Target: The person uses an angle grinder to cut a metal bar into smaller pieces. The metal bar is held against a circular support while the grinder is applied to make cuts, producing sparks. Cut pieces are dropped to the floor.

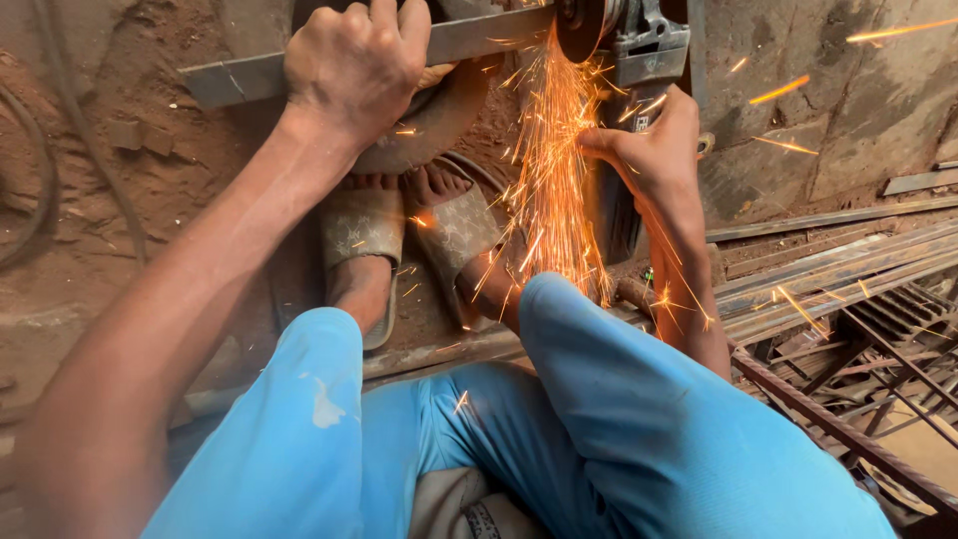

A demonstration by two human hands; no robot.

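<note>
The left hand (354, 65) is clamped around a flat steel bar (479, 35) at the top edge, where the angle grinder (629, 60), wrapped by the right hand (649, 150), meets it, its disc half cropped and veiled by sparks (554, 180).

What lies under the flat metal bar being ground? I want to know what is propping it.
Under the metal bar a rusty round piece shows, with two sandalled feet below. The left hand covers the contact itself.
</note>
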